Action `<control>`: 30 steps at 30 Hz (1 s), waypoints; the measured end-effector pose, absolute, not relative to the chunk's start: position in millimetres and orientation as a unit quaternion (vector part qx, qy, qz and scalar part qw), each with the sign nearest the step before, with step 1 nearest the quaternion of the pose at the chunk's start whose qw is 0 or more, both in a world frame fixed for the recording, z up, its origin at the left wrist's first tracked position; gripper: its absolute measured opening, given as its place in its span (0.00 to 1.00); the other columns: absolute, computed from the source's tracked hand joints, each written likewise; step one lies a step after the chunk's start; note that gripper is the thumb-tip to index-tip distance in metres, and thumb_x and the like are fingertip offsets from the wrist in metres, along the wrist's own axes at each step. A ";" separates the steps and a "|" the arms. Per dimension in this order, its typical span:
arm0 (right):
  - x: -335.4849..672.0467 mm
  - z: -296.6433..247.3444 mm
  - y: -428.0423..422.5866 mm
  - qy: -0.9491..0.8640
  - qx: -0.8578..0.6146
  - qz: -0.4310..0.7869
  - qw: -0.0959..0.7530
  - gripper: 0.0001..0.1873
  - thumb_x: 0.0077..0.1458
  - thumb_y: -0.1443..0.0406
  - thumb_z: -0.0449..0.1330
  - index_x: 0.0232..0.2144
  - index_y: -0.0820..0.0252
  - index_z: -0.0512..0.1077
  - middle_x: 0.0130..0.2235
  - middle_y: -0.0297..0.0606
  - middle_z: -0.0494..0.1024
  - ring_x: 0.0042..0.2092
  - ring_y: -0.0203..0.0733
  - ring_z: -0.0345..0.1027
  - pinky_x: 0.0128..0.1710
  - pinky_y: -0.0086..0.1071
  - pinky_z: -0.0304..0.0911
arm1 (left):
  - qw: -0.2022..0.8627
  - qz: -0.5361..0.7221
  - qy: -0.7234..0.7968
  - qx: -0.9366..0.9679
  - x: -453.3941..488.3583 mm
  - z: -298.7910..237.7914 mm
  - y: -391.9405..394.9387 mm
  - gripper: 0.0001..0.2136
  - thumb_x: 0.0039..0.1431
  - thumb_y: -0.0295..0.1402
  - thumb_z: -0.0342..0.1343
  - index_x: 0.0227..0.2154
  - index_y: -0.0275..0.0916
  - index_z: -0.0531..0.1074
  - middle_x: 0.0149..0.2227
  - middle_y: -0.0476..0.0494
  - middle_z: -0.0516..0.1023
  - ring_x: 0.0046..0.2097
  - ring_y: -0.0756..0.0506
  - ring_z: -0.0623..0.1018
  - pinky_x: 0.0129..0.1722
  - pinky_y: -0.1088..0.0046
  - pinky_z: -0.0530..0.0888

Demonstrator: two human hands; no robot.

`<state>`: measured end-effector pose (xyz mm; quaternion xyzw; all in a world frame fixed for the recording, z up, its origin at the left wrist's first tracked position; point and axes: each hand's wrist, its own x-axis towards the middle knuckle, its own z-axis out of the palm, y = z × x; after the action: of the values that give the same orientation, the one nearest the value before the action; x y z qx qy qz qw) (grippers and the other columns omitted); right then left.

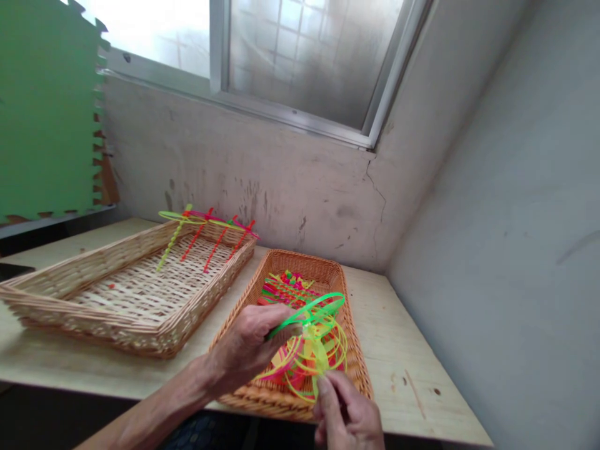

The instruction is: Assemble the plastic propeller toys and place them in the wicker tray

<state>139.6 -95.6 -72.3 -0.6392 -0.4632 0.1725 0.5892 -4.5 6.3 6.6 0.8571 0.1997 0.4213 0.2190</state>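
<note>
My left hand is closed on a green ringed propeller of a toy flyer, its thumb and fingers pinching the near side. Just below, my right hand pinches a translucent yellow strip-like piece, whose upper end meets the middle of the green propeller. Whether the two are joined, I cannot tell. Both hands are over an orange-brown wicker basket. In it lie yellow ringed propellers, red and green twisted sticks, and small coloured pieces at the far end.
A larger pale wicker basket stands at left, with several assembled toy flyers hung along its far rim. Both baskets rest on a wooden table. Walls rise behind and at right. Green foam mats stand at far left.
</note>
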 end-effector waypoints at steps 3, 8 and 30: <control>152.2 -61.2 -84.0 -0.557 -0.584 -0.032 0.589 0.09 0.54 0.60 0.57 0.30 0.59 0.74 0.26 0.36 0.77 0.28 0.37 0.72 0.31 0.26 0.65 | 0.187 0.442 0.181 0.859 -2.8 14.0 3.3 0.10 0.58 0.30 0.50 0.22 0.36 0.69 0.19 0.51 0.66 0.21 0.54 0.64 0.23 0.79 0.61; 168.3 -38.8 -69.7 -0.613 -0.576 -0.084 0.534 0.05 0.55 0.64 0.56 0.31 0.59 0.72 0.27 0.32 0.76 0.27 0.32 0.70 0.30 0.22 0.64 | 0.219 0.400 0.193 0.869 -11.3 26.5 5.2 0.10 0.53 0.36 0.57 0.37 0.39 0.75 0.27 0.47 0.73 0.27 0.51 0.69 0.27 0.77 0.66; 185.3 -27.6 -32.0 -0.625 -0.536 -0.204 0.530 0.14 0.59 0.62 0.51 0.44 0.61 0.69 0.40 0.44 0.76 0.42 0.41 0.69 0.41 0.35 0.66 | 0.162 0.452 0.194 0.856 -1.1 21.9 45.1 0.07 0.57 0.30 0.53 0.28 0.34 0.74 0.25 0.46 0.75 0.26 0.52 0.72 0.28 0.79 0.67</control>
<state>185.3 -32.0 -27.6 -0.5363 -0.6246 -0.2042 0.5297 -1.1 45.1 21.9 0.8558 0.1936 0.4515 0.1622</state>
